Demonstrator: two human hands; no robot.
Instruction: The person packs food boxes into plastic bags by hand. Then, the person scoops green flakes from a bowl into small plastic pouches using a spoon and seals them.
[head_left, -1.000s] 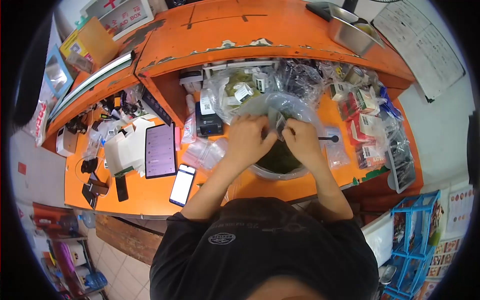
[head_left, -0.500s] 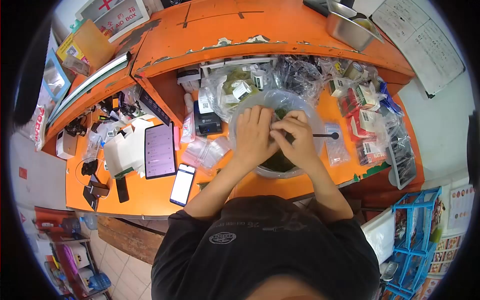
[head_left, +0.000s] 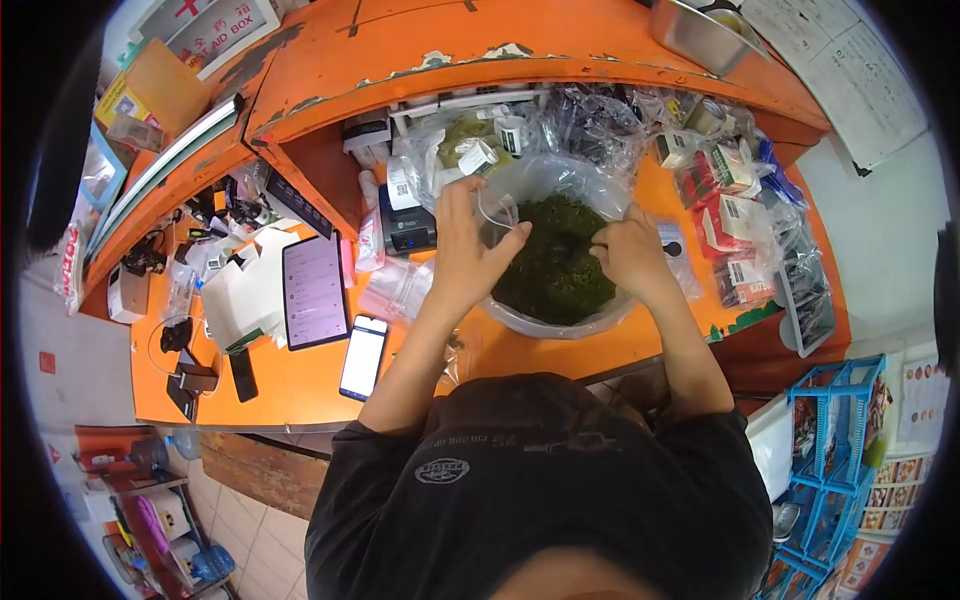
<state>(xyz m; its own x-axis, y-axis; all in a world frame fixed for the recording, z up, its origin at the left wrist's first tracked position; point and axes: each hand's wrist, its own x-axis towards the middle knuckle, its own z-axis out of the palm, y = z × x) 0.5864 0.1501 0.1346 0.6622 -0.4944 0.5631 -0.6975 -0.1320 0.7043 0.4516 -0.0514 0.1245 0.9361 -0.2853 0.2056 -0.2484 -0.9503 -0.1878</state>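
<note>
A large bowl (head_left: 560,326) lined with clear plastic holds dark green chopped leaves (head_left: 550,280), which look like dried herbs. At its left side, my left hand (head_left: 465,245) has a small clear plastic bag (head_left: 497,208) between thumb and fingers. My right hand (head_left: 636,255) is over the bowl's right rim, its fingers curled around what looks like the handle of a black spoon. The round black end of the spoon (head_left: 673,248) shows just beyond the hand; its other end is hard to make out among the leaves.
Left of the bowl are clear plastic bags (head_left: 395,290), a black label printer (head_left: 408,230), a phone (head_left: 363,357) and a tablet (head_left: 314,290). Bagged goods (head_left: 480,140) crowd the back under the orange shelf (head_left: 430,50). Red packets (head_left: 727,225) and a grey tray (head_left: 808,315) stand right.
My hands have moved apart, from together above the bowl to its two sides. The green leaves now show. A small plastic bag with bits in it now lies at the table's front edge.
</note>
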